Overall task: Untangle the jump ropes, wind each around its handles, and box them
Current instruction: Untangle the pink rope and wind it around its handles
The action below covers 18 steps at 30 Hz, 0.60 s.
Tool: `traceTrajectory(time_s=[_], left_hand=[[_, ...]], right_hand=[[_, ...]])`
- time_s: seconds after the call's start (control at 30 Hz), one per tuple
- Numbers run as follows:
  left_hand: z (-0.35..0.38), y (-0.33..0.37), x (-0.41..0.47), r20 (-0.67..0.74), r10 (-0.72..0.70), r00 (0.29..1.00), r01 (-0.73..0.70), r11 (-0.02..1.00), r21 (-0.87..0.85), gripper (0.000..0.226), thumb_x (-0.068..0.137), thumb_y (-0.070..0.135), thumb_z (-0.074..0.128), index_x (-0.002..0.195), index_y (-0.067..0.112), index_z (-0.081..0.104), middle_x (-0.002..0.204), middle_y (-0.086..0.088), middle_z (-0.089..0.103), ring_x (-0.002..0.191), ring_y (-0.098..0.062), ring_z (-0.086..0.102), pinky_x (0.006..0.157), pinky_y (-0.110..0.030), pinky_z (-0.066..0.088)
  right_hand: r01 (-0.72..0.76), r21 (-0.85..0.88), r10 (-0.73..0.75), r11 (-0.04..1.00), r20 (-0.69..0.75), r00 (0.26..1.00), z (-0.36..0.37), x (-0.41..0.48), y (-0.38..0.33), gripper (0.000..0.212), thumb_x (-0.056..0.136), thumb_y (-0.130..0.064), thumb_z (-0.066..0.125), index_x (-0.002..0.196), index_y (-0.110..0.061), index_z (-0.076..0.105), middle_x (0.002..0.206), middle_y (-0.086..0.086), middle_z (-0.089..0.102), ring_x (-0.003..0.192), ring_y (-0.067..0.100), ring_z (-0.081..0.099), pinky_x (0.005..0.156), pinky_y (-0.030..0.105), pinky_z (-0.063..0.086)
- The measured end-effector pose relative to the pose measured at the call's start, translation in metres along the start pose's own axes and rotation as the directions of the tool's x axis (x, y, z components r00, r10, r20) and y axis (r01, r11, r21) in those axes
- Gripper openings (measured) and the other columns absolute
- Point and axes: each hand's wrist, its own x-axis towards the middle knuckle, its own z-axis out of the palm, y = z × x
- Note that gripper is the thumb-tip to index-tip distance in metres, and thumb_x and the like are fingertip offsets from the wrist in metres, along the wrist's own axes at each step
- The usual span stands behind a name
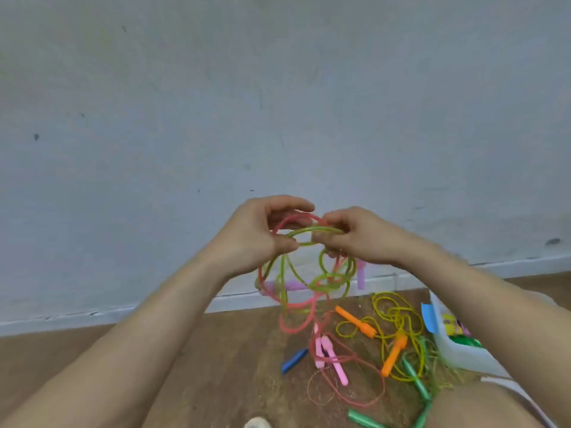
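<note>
Above a wood floor (234, 350) by a grey wall (216, 103), both hands (253, 236) (358, 236) pinch tangled green-and-pink ropes (306, 273).

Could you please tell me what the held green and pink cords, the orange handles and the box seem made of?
Green cord and pink cord: likely soft plastic tubing; translucent, glossy, holding springy loops. Orange handles: probably hard moulded plastic, opaque, smooth. Box: seemingly translucent plastic; its wall looks milky and smooth.
</note>
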Motion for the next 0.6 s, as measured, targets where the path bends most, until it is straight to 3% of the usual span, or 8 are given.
traceTrajectory(time_s=[0.1, 0.2, 0.27, 0.4, 0.47, 0.53, 0.57, 0.6], left_hand=[[-0.038, -0.010, -0.027, -0.082, -0.074, 0.994, 0.083, 0.991, 0.105, 0.046, 0.075, -0.014, 0.068, 0.100, 0.024, 0.065, 0.088, -0.001, 0.073, 0.083, -0.013, 0.070, 0.082, -0.031, 0.056], [-0.048, -0.042, -0.044, -0.021, -0.175, 0.984, 0.174, 0.946, 0.275, 0.035, 0.077, 0.000, 0.072, 0.101, 0.025, 0.065, 0.079, -0.002, 0.074, 0.076, -0.015, 0.071, 0.083, -0.039, 0.055], [-0.047, -0.063, -0.052, 0.007, -0.214, 0.977, 0.203, 0.936, 0.288, 0.026, 0.078, 0.003, 0.071, 0.096, 0.022, 0.067, 0.078, -0.004, 0.074, 0.075, -0.017, 0.071, 0.080, -0.040, 0.057], [-0.049, -0.099, -0.062, -0.172, -0.182, 0.968, 0.224, 0.936, 0.271, 0.023, 0.083, 0.004, 0.065, 0.079, 0.026, 0.068, 0.072, -0.005, 0.073, 0.068, -0.016, 0.070, 0.075, -0.041, 0.057], [-0.050, -0.101, -0.060, -0.277, -0.130, 0.952, 0.202, 0.947, 0.251, 0.026, 0.087, 0.006, 0.060, 0.075, 0.029, 0.064, 0.067, 0.000, 0.069, 0.061, -0.017, 0.069, 0.072, -0.042, 0.057], [-0.053, -0.091, -0.059, -0.360, -0.088, 0.929, 0.158, 0.973, 0.169, 0.022, 0.091, 0.009, 0.054, 0.080, 0.026, 0.062, 0.067, 0.000, 0.061, 0.055, -0.020, 0.066, 0.064, -0.042, 0.058], [-0.056, -0.083, -0.059, -0.380, -0.067, 0.922, 0.118, 0.987, 0.113, 0.019, 0.093, 0.010, 0.052, 0.085, 0.024, 0.062, 0.068, -0.001, 0.058, 0.053, -0.021, 0.065, 0.059, -0.040, 0.058], [-0.058, -0.074, -0.060, -0.382, -0.045, 0.923, 0.075, 0.995, 0.063, 0.018, 0.094, 0.010, 0.051, 0.089, 0.023, 0.062, 0.069, -0.002, 0.055, 0.052, -0.021, 0.063, 0.055, -0.038, 0.057]], right_hand=[[-0.118, -0.008, 0.117, 0.993, -0.045, 0.992, 0.007, 0.005, -0.021, 0.014, 0.090, -0.010, 0.060, 0.078, -0.012, 0.067, 0.067, 0.005, 0.060, 0.058, 0.014, 0.057, 0.057, 0.029, 0.048], [-0.212, 0.098, 0.215, 0.972, -0.025, 0.976, 0.031, 0.008, -0.030, 0.011, 0.088, -0.007, 0.063, 0.078, -0.009, 0.067, 0.068, 0.008, 0.051, 0.055, 0.018, 0.056, 0.046, 0.021, 0.045], [-0.243, 0.170, 0.252, 0.955, -0.036, 0.967, 0.046, 0.011, -0.030, 0.009, 0.088, -0.004, 0.062, 0.081, -0.007, 0.068, 0.069, 0.009, 0.051, 0.055, 0.018, 0.057, 0.046, 0.021, 0.045], [-0.281, 0.192, 0.308, 0.940, -0.129, 0.943, 0.054, 0.014, -0.026, 0.010, 0.086, -0.002, 0.064, 0.079, -0.008, 0.069, 0.073, 0.012, 0.058, 0.058, 0.014, 0.056, 0.048, 0.021, 0.042], [-0.338, 0.124, 0.351, 0.933, -0.109, 0.930, 0.057, 0.014, -0.022, 0.008, 0.086, -0.007, 0.066, 0.092, -0.011, 0.070, 0.084, 0.012, 0.060, 0.063, 0.014, 0.055, 0.053, 0.022, 0.043], [-0.381, -0.249, 0.404, 0.891, 0.048, 0.914, 0.053, 0.012, -0.019, 0.053, 0.081, -0.022, 0.075, 0.130, -0.020, 0.056, 0.123, 0.011, 0.056, 0.097, 0.019, 0.059, 0.079, 0.027, 0.048], [-0.332, -0.424, 0.425, 0.843, 0.146, 0.893, 0.050, 0.010, -0.018, 0.081, 0.076, -0.030, 0.080, 0.146, -0.026, 0.037, 0.145, 0.005, 0.042, 0.123, 0.019, 0.049, 0.097, 0.028, 0.041], [-0.265, -0.486, 0.415, 0.833, 0.231, 0.880, 0.050, 0.008, -0.022, 0.101, 0.072, -0.033, 0.083, 0.152, -0.029, 0.020, 0.156, -0.004, 0.025, 0.138, 0.014, 0.033, 0.107, 0.025, 0.031]])
